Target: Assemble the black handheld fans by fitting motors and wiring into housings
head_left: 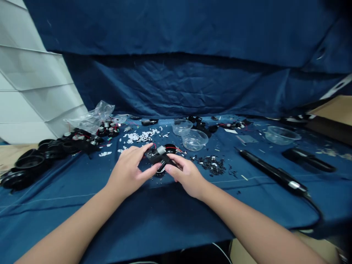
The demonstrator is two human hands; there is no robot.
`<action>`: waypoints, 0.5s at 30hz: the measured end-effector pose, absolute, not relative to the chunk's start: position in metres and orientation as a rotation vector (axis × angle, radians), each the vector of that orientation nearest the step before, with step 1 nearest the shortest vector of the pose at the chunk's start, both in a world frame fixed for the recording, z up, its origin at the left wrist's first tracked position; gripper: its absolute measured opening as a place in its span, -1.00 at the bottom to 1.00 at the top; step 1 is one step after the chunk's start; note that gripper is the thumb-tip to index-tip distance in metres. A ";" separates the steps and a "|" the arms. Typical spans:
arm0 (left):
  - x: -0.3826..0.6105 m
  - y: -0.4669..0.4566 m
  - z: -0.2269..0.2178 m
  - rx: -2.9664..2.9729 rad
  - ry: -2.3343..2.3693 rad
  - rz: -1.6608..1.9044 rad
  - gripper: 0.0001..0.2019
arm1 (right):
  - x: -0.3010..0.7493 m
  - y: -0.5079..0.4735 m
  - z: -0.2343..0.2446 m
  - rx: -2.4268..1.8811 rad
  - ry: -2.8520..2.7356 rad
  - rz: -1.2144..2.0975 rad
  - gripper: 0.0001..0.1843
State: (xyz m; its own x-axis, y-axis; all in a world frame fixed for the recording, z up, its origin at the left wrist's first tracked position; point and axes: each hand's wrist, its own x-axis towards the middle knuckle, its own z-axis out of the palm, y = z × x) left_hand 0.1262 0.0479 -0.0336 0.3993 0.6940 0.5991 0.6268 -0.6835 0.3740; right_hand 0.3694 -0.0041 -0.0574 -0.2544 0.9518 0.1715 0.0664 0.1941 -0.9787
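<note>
Both hands meet over the middle of a blue cloth-covered table (154,216). My left hand (129,172) and my right hand (185,175) pinch a small black part with a silver motor and red wires (159,154) between thumbs and fingers. A black ring-shaped piece (161,171) lies just under it on the cloth. Small black scraps (211,164) lie right of my right hand, and white bits (141,137) are scattered beyond my left hand.
Two clear plastic bowls (194,139) stand behind the hands, a third (280,135) at far right. A black electric screwdriver with cable (271,172) lies at right. Black round housings (30,163) and motors with a plastic bag (93,117) sit at left. A cardboard box (334,112) is far right.
</note>
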 end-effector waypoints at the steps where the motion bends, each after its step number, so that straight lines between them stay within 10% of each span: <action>1: 0.126 0.049 -0.035 2.524 1.220 1.178 -0.38 | 0.369 -0.004 -0.058 -0.980 -1.549 1.223 -0.24; 6: 0.119 0.055 -0.033 2.300 1.373 1.230 -0.45 | 0.371 -0.004 -0.060 -0.834 -1.648 1.294 0.02; 15: 0.055 0.034 0.023 2.135 1.529 1.142 -0.49 | 0.397 0.014 -0.055 -1.141 -1.575 0.832 -0.58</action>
